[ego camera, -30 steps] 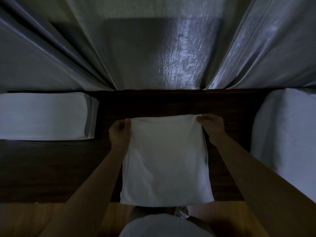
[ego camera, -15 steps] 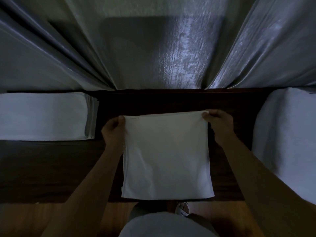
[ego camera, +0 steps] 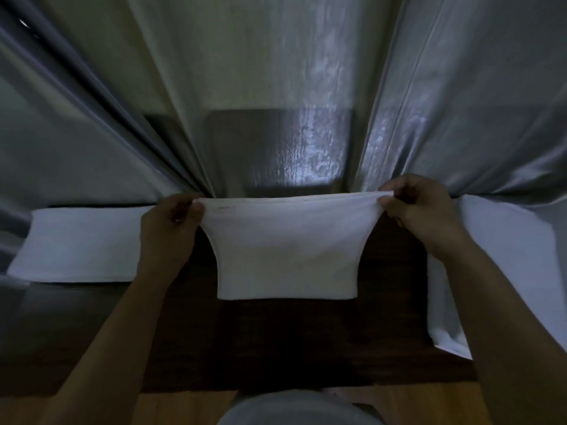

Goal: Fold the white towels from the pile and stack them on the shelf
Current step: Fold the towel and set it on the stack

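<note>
Left hand (ego camera: 170, 223) pinched the top-left corner of the white towel (ego camera: 288, 256), thumb and fingers curled on the hem. Right hand (ego camera: 414, 210) pinched the top-right corner the same way. Top edge was stretched taut between them, just in front of the grey curtain (ego camera: 276, 87). The towel's sides narrowed below the corners; its bottom edge ran straight and level over the dark wooden shelf (ego camera: 276, 348). Folded towel stack (ego camera: 82, 243) sat left, partly behind the left hand. Unfolded towel pile (ego camera: 497, 265) sat right, behind the right forearm. Bare shelf showed below the towel, up to the shelf's front edge.
</note>
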